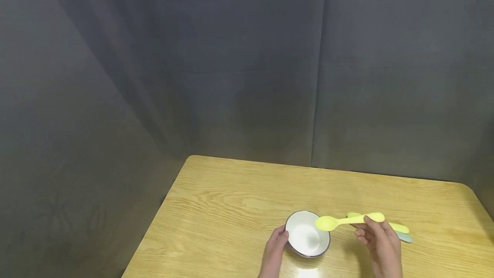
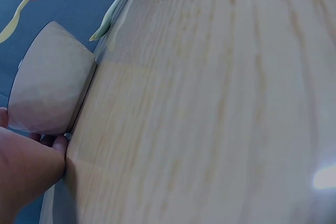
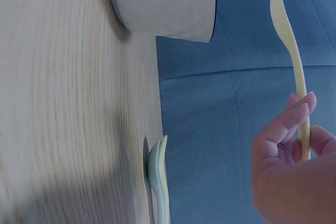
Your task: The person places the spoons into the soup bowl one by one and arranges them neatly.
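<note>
A white bowl with a dark rim stands upright on the table. My left hand holds it at its left side, the thumb by the rim; in the left wrist view, fingertips show low against the bowl's faceted wall. Between thumb and fingers, my right hand pinches a yellow spoon by its handle. The spoon is raised, its head over the bowl's right rim in the head view. In the right wrist view the spoon is clear of the bowl's side.
A second yellow spoon and a pale blue-green spoon lie together on the wooden table, behind my right hand. Dark grey curtains hang past the table's far and left edges.
</note>
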`<action>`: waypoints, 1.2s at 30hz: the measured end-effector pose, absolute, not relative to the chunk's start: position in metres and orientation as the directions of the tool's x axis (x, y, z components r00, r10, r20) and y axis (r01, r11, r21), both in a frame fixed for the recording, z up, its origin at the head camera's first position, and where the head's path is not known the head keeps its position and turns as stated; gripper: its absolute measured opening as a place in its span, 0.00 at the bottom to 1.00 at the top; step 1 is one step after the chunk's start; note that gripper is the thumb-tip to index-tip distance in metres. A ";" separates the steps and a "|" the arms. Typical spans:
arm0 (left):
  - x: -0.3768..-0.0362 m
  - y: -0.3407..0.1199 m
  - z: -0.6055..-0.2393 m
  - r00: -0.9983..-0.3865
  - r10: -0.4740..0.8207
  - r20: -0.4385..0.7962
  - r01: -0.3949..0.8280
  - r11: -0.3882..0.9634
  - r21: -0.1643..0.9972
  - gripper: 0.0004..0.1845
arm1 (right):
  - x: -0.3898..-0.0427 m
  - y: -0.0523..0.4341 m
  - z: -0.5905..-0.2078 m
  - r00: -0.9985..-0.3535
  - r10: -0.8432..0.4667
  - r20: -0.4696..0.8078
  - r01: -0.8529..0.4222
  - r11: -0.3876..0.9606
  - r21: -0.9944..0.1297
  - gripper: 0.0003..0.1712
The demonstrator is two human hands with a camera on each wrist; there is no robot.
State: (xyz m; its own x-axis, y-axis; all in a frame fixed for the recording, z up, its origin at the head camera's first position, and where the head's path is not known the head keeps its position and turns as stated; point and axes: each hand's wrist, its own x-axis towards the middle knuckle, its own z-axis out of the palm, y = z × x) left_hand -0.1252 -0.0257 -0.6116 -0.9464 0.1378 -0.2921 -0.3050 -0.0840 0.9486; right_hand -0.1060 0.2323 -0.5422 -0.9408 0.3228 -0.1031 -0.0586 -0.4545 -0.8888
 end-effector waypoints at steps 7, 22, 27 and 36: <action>-0.125 -0.026 -0.607 -0.950 0.139 -0.280 -0.293 -0.089 0.952 0.29 | -0.107 0.230 -0.538 -0.928 0.348 -0.130 -0.031 -0.422 -0.906 0.08; -0.123 -0.025 -0.606 -0.947 0.147 -0.286 -0.301 -0.093 0.949 0.29 | -0.112 0.218 -0.531 -0.880 0.422 -0.216 0.073 -0.329 -0.941 0.03; -0.121 -0.025 -0.605 -0.954 0.136 -0.268 -0.280 -0.084 0.956 0.28 | -0.111 0.216 -0.533 -0.894 0.400 -0.205 0.081 -0.306 -0.949 0.05; -0.121 -0.026 -0.606 -0.953 0.130 -0.275 -0.285 -0.065 0.956 0.30 | -0.111 0.214 -0.533 -0.892 0.405 -0.202 0.084 -0.291 -0.953 0.04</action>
